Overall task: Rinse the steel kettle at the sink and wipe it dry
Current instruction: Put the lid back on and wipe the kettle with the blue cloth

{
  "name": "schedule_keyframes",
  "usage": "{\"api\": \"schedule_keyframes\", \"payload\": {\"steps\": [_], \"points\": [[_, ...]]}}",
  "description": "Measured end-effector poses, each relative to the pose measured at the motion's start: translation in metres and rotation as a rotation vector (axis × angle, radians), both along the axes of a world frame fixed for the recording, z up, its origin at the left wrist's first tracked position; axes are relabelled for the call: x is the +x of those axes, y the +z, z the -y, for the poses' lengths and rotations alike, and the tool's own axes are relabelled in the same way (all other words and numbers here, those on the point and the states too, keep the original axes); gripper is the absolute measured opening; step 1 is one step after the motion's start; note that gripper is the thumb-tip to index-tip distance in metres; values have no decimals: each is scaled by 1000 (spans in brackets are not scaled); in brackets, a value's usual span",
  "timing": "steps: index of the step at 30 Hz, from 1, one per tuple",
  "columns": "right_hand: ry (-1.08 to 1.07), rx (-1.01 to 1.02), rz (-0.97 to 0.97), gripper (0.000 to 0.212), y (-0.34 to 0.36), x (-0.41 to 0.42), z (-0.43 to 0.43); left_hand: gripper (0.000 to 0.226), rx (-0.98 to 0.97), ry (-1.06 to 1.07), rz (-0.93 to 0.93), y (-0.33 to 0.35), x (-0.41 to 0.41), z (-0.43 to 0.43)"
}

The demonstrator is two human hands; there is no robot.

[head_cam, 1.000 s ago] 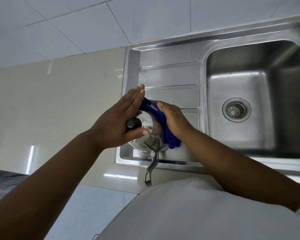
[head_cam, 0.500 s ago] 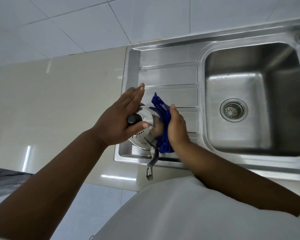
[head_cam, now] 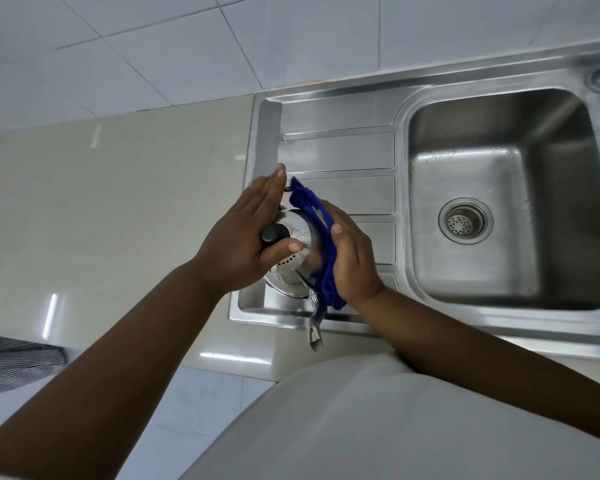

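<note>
left hand (head_cam: 243, 237) laid flat on the steel kettle (head_cam: 291, 268), fingers straight and pressed together, thumb bent across the lid beside the black knob (head_cam: 272, 234). right hand (head_cam: 352, 258) presses a blue cloth (head_cam: 321, 237) to the kettle's right side, fingers together. kettle apparently rests on the drainboard (head_cam: 343, 154); basin (head_cam: 499, 202) holds only its strainer (head_cam: 465, 221).
</note>
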State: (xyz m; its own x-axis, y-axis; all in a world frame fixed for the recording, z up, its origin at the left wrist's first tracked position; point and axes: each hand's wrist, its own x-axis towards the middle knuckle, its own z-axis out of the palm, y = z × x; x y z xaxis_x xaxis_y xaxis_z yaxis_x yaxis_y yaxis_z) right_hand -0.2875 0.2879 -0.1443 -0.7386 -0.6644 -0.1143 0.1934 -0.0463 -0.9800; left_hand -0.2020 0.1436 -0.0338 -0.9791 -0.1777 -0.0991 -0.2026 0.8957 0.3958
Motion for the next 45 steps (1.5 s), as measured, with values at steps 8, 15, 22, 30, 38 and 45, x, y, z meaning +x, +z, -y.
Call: {"api": "schedule_keyframes", "payload": {"steps": [8,15,22,30,38,45], "points": [[-126,125,369,51,-5,-8,0,94,-14,28,-11,-1,-1,-2],[-69,65,122,51,59,2,17,96,-20,15,-37,-2,0,-2],[68,1,-76,43,51,-6,3,97,28,63,-67,-5,0,-7],[-29,123,281,37,4,-24,0,97,7,78,-63,-7,0,-7],[-15,307,276,50,44,-22,14,93,34,146,-69,-10,1,-11],[106,312,-134,48,87,-25,21,97,19,329,-135,-12,-7,-36]]}}
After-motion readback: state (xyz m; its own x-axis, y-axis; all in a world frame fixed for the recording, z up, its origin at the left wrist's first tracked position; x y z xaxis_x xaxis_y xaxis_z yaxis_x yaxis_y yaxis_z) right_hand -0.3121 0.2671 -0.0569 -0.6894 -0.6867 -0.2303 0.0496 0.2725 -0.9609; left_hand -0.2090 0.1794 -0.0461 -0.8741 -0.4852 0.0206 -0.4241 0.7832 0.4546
